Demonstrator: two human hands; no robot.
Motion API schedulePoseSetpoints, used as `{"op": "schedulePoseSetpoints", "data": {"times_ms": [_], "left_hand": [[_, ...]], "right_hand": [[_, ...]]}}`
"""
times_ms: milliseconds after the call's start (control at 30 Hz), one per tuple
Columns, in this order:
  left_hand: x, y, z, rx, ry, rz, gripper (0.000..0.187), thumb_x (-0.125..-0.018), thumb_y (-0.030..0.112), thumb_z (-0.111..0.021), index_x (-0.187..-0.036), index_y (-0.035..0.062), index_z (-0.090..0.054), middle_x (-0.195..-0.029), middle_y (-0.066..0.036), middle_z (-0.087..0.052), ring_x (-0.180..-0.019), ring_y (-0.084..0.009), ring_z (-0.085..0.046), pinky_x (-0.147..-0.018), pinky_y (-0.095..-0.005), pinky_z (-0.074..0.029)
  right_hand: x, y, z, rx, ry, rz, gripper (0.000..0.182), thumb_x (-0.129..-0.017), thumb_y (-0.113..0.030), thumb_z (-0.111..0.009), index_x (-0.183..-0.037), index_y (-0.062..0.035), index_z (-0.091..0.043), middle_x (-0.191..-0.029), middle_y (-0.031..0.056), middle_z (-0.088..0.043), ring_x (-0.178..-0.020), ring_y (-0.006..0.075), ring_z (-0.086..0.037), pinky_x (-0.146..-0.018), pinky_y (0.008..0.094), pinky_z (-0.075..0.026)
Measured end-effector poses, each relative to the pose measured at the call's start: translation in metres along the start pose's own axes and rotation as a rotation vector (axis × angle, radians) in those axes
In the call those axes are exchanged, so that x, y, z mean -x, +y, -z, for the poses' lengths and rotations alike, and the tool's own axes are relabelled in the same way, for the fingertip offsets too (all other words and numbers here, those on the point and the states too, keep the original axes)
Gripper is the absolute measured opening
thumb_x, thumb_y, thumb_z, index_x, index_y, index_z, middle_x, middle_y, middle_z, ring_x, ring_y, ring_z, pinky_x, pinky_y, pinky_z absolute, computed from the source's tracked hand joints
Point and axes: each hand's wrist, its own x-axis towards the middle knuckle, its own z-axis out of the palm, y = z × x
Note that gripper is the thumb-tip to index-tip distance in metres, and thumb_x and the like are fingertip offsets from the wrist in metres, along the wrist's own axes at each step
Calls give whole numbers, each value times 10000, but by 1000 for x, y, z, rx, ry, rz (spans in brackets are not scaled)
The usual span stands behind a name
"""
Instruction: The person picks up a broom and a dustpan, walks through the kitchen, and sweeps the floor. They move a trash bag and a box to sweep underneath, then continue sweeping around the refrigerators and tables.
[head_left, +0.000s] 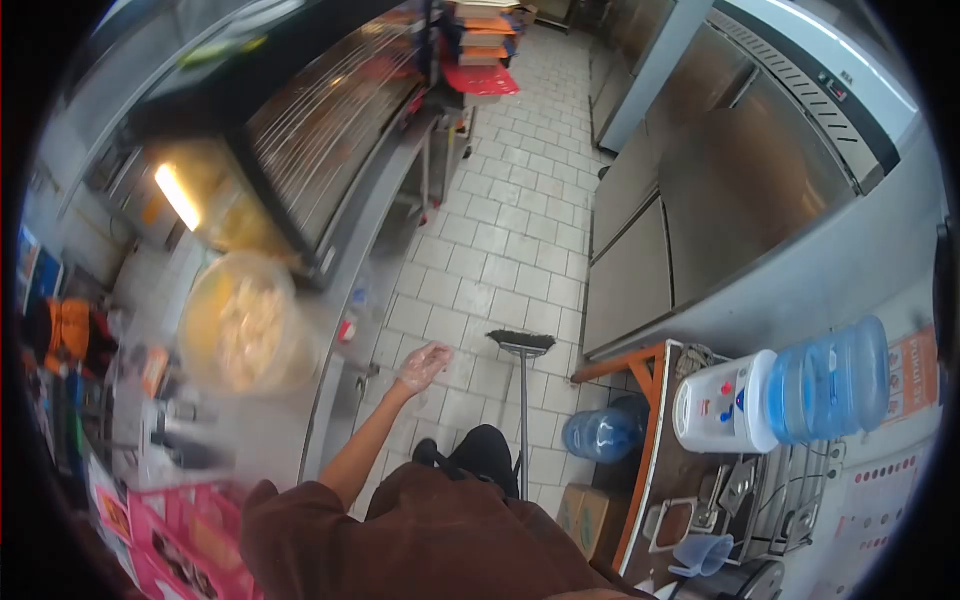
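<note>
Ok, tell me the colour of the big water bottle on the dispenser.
Translucent blue water bottle, on a white dispenser; the head view shows it.

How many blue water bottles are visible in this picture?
2: one water bottle sits on the white dispenser; another bottle stands on the floor beside the broom. Others may be hidden.

Dim fisheye view, edges warped and black; lamp glares, left side motion-blurred.
</note>
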Motion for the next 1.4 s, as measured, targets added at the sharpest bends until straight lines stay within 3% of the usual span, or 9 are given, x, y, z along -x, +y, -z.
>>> {"op": "schedulePoseSetpoints", "data": {"times_ms": [233,267,300,433,633,833,1100,1200,1400], "left_hand": [[-289,-92,-8,-594,-326,152,479,-884,482,-435,-846,33,-598,-791,-166,-608,-745,-334,-571,-728,-420,-455],[-323,-234,19,-875,-376,-113,464,-887,453,-426,-896,29,-614,-852,-190,-624,-808,-350,-587,-762,-446,-448],[-341,-279,28,-882,-505,421,469,-872,452,-433,-964,38,-635,-998,-209,-619,-916,-365,-588,-821,-456,-440],[-332,-236,43,-813,-564,1086,400,-857,374,-517,-1062,50,-632,-1070,-143,-633,-955,-235,-602,-705,-400,-513],[-381,-227,7,-717,-510,746,356,-885,348,-450,-1093,103,-604,-1035,-90,-644,-823,-238,-632,-677,-393,-507],[-557,-203,-10,-562,-422,911,359,-873,354,-440,-1042,96,-623,-1024,-114,-641,-896,-272,-619,-746,-416,-491],[-1164,-135,-71,-635,-224,567,395,-879,323,-376,-896,16,-623,-882,-177,-637,-803,-326,-601,-752,-465,-461],[-1384,-93,-90,-461,-104,-95,359,-863,376,-473,-902,48,-614,-742,-89,-611,-728,-209,-567,-708,-361,-453],[-1661,1,-89,-373,-51,274,259,-867,302,-519,-986,89,-605,-732,-94,-634,-654,-217,-596,-664,-364,-470]], "right_hand": [[-201,-114,60,-39,-24,-43,382,-753,-306,-638,-793,74,-635,-685,218,-626,-686,330,-639,-631,423,-485],[-228,-133,74,-42,-26,-43,381,-753,-305,-639,-797,74,-636,-688,219,-627,-692,330,-640,-635,424,-485],[-255,-151,89,-45,-31,-47,381,-752,-304,-639,-800,74,-637,-692,221,-628,-698,331,-640,-639,425,-485],[-361,-220,146,-39,-45,-31,381,-750,-301,-642,-813,75,-639,-706,226,-631,-720,335,-644,-654,427,-485],[-548,-323,210,36,-38,64,382,-746,-296,-645,-833,76,-643,-728,235,-636,-754,340,-649,-677,431,-485],[-739,-494,317,-62,6,64,387,-760,-315,-608,-811,68,-636,-756,267,-623,-782,406,-626,-710,448,-478],[-932,-682,419,-30,64,19,383,-762,-316,-606,-810,63,-637,-757,265,-625,-784,404,-627,-706,446,-479],[-1017,-748,434,-41,57,7,382,-762,-316,-606,-810,62,-637,-757,264,-625,-785,403,-627,-704,445,-479],[-1207,-869,471,-34,27,16,380,-763,-317,-604,-809,59,-638,-757,263,-626,-786,401,-628,-701,443,-480]]}}
